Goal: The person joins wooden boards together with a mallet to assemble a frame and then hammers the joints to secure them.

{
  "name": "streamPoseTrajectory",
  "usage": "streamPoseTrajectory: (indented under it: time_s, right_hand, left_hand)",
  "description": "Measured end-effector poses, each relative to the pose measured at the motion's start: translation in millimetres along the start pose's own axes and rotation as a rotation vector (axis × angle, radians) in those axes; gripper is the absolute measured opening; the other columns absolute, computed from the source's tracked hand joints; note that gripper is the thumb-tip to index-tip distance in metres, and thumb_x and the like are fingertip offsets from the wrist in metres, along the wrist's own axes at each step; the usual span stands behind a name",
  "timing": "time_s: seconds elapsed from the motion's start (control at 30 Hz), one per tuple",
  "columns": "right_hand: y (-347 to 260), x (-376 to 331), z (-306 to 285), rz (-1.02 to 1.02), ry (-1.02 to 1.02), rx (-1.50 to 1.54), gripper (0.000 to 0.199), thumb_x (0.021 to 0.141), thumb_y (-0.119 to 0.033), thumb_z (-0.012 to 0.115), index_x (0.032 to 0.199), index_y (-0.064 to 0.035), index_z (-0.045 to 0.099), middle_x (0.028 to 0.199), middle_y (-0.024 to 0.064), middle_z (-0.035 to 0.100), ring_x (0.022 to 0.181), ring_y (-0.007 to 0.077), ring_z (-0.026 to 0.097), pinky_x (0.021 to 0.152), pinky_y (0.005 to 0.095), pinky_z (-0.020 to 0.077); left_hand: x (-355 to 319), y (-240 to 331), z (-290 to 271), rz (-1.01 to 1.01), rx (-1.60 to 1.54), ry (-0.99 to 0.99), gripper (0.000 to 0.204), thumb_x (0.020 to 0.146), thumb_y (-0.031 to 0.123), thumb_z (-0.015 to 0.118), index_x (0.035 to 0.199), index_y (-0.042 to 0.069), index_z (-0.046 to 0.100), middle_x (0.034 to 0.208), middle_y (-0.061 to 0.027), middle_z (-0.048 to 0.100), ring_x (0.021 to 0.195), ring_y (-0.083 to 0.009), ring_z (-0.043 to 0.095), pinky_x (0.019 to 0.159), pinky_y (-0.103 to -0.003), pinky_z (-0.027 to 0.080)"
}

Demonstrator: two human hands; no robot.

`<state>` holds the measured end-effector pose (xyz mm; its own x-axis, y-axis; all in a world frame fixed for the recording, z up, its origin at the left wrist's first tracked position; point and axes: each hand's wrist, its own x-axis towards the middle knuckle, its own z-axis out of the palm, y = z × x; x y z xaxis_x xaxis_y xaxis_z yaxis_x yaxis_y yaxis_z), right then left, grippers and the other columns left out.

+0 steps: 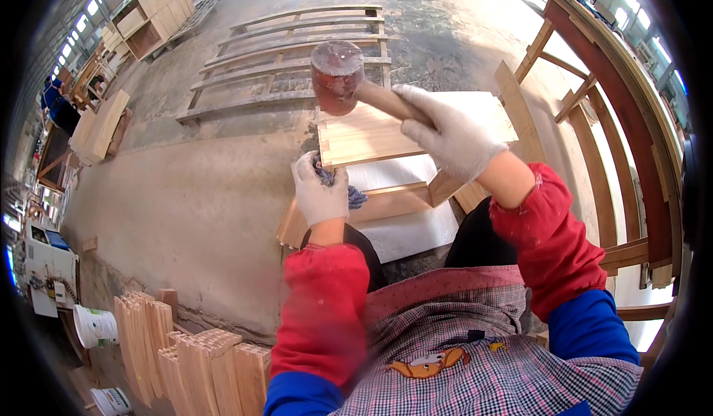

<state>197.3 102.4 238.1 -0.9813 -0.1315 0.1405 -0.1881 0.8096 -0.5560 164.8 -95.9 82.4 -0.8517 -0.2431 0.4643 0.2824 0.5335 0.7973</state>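
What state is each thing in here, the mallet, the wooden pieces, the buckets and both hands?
Mallet: raised above the panel, gripped by its handle.
Right hand: gloved, closed on the mallet handle.
Left hand: gloved, pressed on the panel's near corner, holding a blue rag.
Wooden panel: lying flat across the person's lap.
Slatted frame: flat on the concrete floor.
Board stack: standing on edge.
White bucket: tipped on its side.

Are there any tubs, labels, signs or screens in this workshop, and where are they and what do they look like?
White bucket: on the floor at lower left, beside stacked wooden slats; round, white, with a printed label.
Second white bucket: at the bottom left edge, partly cut off; white with dark print.
White machine or cabinet: far left; boxy, white with blue marks, too blurred to tell more.
No screens or signs can be made out.
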Motion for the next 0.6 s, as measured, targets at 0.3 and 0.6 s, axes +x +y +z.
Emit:
streamPoseTrajectory:
  time_s: [0.3, 0.6]
  right_hand:
    - [17, 11, 13, -0.149, 0.022, 0.186, 0.05, 0.089, -0.022, 0.058, 0.134, -0.0024, 0.046, 0.112, 0.023, 0.062, 0.103, 0.0339, 0.061, 0.088, 0.0383, 0.0472]
    - [42, -41, 11, -0.041, 0.01, 0.008, 0.043, 0.089, -0.031, 0.055, 0.127, -0.011, 0.053, 0.099, 0.0202, 0.065, 0.09, 0.0384, 0.062, 0.08, 0.0447, 0.0485]
  left_hand:
    - [-1, -1, 2, 0.017, 0.131, -0.008, 0.048, 0.073, 0.018, 0.074, 0.113, 0.003, 0.053, 0.108, -0.0177, 0.057, 0.101, -0.0354, 0.057, 0.087, -0.041, 0.046]
    - [12, -35, -27, 0.027, -0.161, -0.339, 0.039, 0.086, 0.022, 0.068, 0.117, 0.005, 0.051, 0.102, -0.0033, 0.055, 0.091, -0.0154, 0.054, 0.081, -0.031, 0.047]
